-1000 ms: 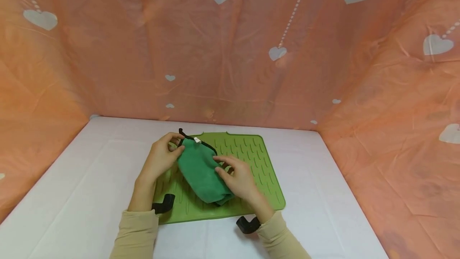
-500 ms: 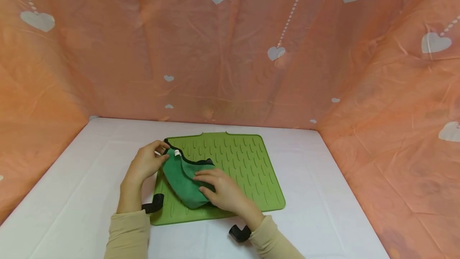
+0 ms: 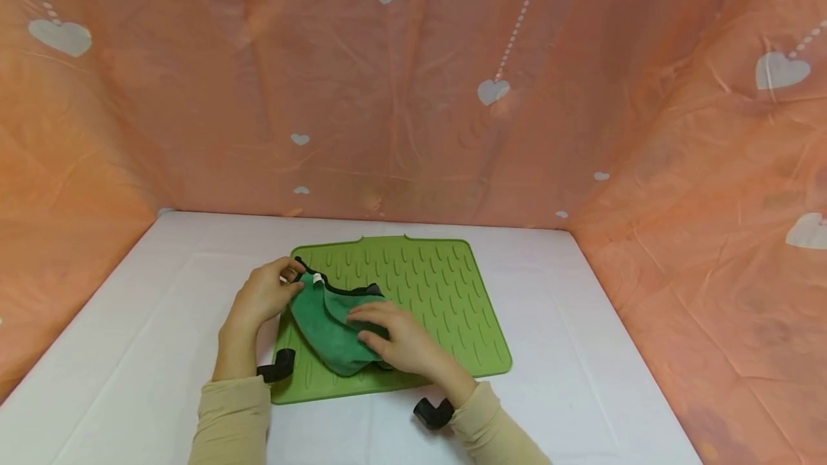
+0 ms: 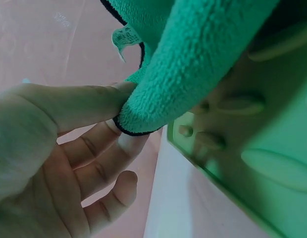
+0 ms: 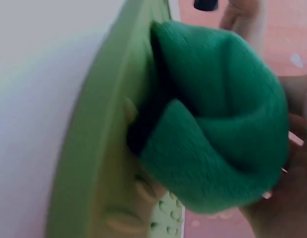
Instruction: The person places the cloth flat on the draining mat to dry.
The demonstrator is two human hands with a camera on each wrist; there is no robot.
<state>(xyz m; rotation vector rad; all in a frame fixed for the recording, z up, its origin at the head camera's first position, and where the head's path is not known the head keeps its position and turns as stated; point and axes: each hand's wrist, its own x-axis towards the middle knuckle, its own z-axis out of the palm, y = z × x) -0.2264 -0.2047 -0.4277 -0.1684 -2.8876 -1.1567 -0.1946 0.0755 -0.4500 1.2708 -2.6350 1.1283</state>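
Observation:
A fleecy green cloth [image 3: 326, 332], folded over on itself, has a black trim and a small white label [image 4: 125, 38]. It hangs over the left part of a lime-green ridged mat [image 3: 446, 300]. At its upper left corner my left hand [image 3: 265, 293] pinches the trimmed edge between thumb and fingers, as the left wrist view shows close up. My right hand [image 3: 403, 339] holds the cloth's right side with bent fingers, some of them hidden behind the bulging folds in the right wrist view.
The mat lies on a table with a white cover [image 3: 555, 307]. An orange curtain [image 3: 413, 149] printed with pale hearts stands behind and on both sides. Black curved pieces [image 3: 433, 413] project beside both wrists.
Both hands have shifted left and slightly nearer with the cloth. Its right side has sagged into a fold. Over the last half second there is little movement.

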